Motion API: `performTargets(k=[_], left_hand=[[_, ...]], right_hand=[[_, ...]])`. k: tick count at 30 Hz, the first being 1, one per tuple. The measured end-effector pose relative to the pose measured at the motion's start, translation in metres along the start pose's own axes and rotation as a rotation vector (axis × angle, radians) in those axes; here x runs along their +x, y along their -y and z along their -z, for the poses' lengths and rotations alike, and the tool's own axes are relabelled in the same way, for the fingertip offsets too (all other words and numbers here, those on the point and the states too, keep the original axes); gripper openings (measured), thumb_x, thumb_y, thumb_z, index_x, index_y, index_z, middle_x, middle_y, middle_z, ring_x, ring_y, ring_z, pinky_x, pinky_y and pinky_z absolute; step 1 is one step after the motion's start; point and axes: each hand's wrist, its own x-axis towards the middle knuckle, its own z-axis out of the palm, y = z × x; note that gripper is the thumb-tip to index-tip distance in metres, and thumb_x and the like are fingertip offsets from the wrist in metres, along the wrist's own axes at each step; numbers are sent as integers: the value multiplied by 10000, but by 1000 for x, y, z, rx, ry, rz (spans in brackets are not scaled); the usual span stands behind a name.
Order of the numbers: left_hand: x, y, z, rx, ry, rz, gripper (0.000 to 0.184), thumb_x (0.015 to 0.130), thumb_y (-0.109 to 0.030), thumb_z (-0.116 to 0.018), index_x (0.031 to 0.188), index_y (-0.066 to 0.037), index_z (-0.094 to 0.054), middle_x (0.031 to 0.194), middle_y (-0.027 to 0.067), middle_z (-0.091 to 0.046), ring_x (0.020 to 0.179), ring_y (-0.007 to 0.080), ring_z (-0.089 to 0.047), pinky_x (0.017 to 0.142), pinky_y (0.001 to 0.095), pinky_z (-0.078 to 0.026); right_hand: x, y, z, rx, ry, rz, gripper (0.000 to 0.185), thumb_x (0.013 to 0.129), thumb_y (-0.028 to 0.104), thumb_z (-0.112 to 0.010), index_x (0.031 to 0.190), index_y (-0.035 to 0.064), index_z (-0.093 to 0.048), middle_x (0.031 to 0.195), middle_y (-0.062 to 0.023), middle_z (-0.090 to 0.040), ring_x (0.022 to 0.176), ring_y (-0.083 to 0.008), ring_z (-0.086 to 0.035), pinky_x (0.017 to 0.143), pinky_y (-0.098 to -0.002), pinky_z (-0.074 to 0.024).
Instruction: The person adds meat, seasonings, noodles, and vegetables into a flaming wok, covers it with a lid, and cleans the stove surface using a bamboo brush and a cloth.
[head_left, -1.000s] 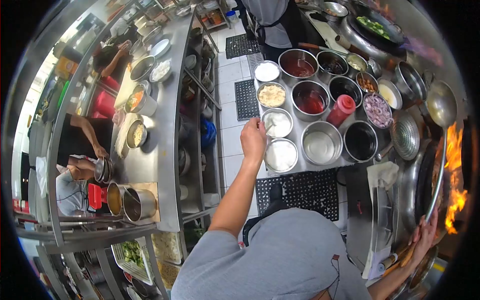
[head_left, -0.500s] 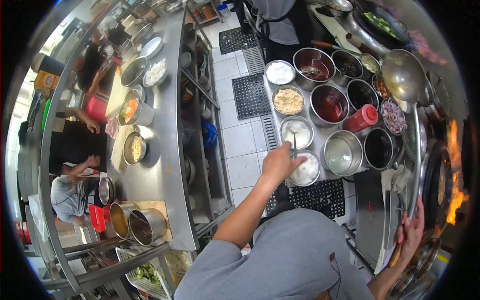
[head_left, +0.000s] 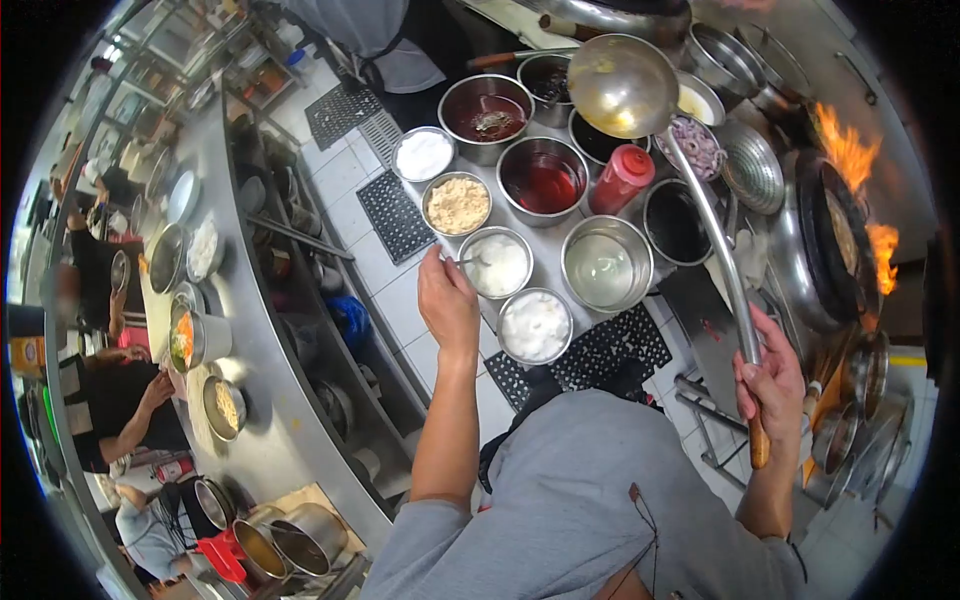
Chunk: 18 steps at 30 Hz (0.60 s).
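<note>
My left hand (head_left: 449,303) is at the near-left rim of a metal bowl of white powder (head_left: 504,266), its fingers closed at the handle end of a small metal spoon (head_left: 476,260) that rests in the powder. My right hand (head_left: 774,372) grips a long steel ladle (head_left: 715,225) near its wooden handle end. The ladle's bowl (head_left: 622,85) is up over the seasoning pots, with a little yellowish liquid at its lower edge. Nearest my body stands another bowl of white powder (head_left: 536,327). A bowl of tan granules (head_left: 457,206) sits just beyond the spoon's bowl.
Pots of red sauce (head_left: 545,182), clear liquid (head_left: 604,266) and dark liquid (head_left: 678,222) surround a red squeeze bottle (head_left: 622,178). Chopped onions (head_left: 692,146) lie behind. Flames (head_left: 880,258) rise beside a wok (head_left: 826,240) at right. A steel counter (head_left: 290,400) runs along the left; people work beyond it.
My view has turned, so the counter and pots appear tilted. The ladle's bowl has swung left over the sauce pots. My left hand has shifted to the bowl's left side.
</note>
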Motion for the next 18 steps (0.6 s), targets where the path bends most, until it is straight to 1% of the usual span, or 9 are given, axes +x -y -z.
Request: performTargets(k=[1, 4, 5, 8, 9, 10, 12, 15, 18], left_hand=[[1, 0, -5, 23, -83, -57, 293, 916, -47, -611, 1205, -2, -595, 909, 177, -699, 772, 336, -686, 701, 414, -533], [-5, -22, 10, -135, 110, 199, 361, 919, -46, -618, 1272, -8, -553, 910, 165, -708, 766, 316, -694, 698, 400, -538], [-5, -23, 12, -198, 89, 189, 289, 910, -56, -651, 1192, -7, -610, 889, 155, -715, 758, 277, -706, 692, 377, -543], [9, -20, 23, -140, 76, 125, 187, 895, -74, -691, 1069, -7, -672, 841, 143, -722, 739, 233, -716, 677, 343, -544], [19, -22, 26, -208, 6, 122, 112, 880, -88, -719, 954, -5, -702, 801, 131, -725, 711, 193, -713, 660, 309, -540], [29, -24, 28, -250, -49, 132, 107, 884, -85, -712, 944, 3, -700, 797, 123, -727, 694, 176, -705, 646, 296, -534], [52, -28, 32, -223, -102, 160, 149, 896, -104, -714, 947, 35, -704, 799, 106, -725, 694, 133, -674, 657, 261, -534], [79, -7, 2, -194, -159, 137, 145, 892, -123, -700, 915, 20, -690, 778, 121, -721, 659, 184, -691, 632, 309, -534], [87, 12, -23, -165, -121, 188, 169, 890, -152, -697, 881, 16, -685, 770, 128, -719, 655, 200, -693, 632, 324, -537]], right_hand=[[-1, 0, -2, 0, -9, -16, 713, 794, -86, -533, 1483, -1, -371, 821, -84, -579, 421, -32, -436, 373, -156, -360], [-1, -1, -8, -22, 0, -41, 716, 791, -93, -532, 1483, 3, -375, 821, -79, -578, 421, -32, -435, 375, -157, -354], [0, -3, -6, -15, 30, -35, 707, 805, -82, -546, 1485, 3, -372, 821, -78, -578, 423, -32, -435, 376, -157, -350], [1, -2, -9, -42, 67, -51, 702, 817, -64, -571, 1486, 6, -371, 814, -71, -574, 424, -31, -433, 382, -159, -359], [1, -2, -12, -59, 62, -54, 701, 820, -58, -577, 1487, 8, -369, 814, -69, -571, 425, -31, -433, 385, -159, -362], [2, -1, -16, -76, 60, -59, 701, 823, -52, -583, 1488, 9, -368, 813, -67, -569, 426, -31, -433, 387, -160, -364], [3, -3, -20, -76, 75, -74, 701, 826, -44, -592, 1489, 12, -367, 818, -65, -567, 430, -31, -436, 389, -160, -367], [4, -5, -24, -46, 111, -104, 700, 830, -37, -601, 1488, 14, -366, 835, -66, -570, 443, -32, -445, 388, -161, -367], [5, -9, -28, -50, 121, -123, 695, 838, -38, -603, 1489, 18, -364, 848, -67, -573, 459, -32, -454, 387, -161, -366]])
